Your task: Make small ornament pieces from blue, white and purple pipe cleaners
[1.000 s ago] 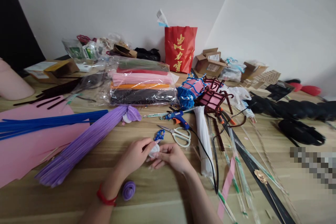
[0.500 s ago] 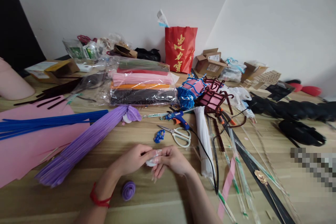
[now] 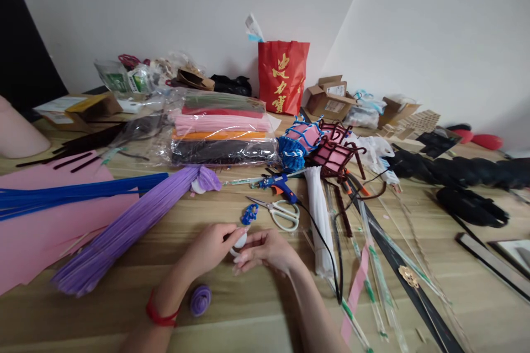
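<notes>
Both my hands meet near the middle of the wooden table (image 3: 256, 303). My left hand (image 3: 209, 247) and my right hand (image 3: 267, 250) pinch a small white round piece (image 3: 239, 242) between their fingertips. A small blue twisted piece (image 3: 249, 213) lies just beyond them. White-handled scissors (image 3: 280, 213) and a blue glue gun (image 3: 280, 183) lie behind the right hand. A purple coiled ball (image 3: 201, 299) sits by my left wrist, which wears a red band.
A purple pipe-cleaner bundle (image 3: 128, 226), blue ones (image 3: 70, 194) and pink paper (image 3: 41, 226) lie left. Bagged coloured bundles (image 3: 221, 129), a red bag (image 3: 282, 74) and boxes stand behind. A white bundle (image 3: 318, 215), a black cord, pink-and-brown lanterns (image 3: 331, 151) and long strips lie right.
My hands stayed together on the white piece, shifting slightly toward me and back. The view moved a little, showing dark strips at the right edge.
</notes>
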{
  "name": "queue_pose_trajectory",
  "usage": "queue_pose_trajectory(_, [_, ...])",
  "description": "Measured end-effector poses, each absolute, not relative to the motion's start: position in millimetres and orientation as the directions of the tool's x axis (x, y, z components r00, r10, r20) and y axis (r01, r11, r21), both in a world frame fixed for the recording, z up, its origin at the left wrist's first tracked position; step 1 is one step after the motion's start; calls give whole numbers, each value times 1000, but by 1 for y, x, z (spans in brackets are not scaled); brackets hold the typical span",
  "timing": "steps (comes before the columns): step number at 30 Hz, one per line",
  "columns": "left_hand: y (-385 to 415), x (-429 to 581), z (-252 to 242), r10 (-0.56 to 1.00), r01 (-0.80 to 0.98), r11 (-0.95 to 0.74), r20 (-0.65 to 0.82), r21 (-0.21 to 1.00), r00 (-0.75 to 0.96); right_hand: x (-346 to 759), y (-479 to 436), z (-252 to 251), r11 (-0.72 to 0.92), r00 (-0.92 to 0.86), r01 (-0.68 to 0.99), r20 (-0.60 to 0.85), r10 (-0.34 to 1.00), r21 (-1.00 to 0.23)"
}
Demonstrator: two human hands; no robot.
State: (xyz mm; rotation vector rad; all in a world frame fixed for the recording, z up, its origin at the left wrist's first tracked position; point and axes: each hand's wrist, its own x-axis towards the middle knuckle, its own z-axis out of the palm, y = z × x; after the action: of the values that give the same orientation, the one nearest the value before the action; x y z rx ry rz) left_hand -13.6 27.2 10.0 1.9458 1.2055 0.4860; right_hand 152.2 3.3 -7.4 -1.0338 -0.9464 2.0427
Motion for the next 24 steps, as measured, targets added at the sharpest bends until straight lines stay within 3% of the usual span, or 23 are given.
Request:
queue_pose_trajectory(10, [26,-12,11,878,525,-235,-54,818,477,153,8,-11,-462,-416,-224,-344,842,-858])
queue_pose_trajectory(18, [25,-17,11,862,602,-324,-34,730,506,154,8,-14,-481,-366,-229,-383,848,-846])
queue_pose_trajectory(24, [22,-16,14,868,627,-295,-72,720,491,154,7,-12,-485,-387,-178,-393,834,-856])
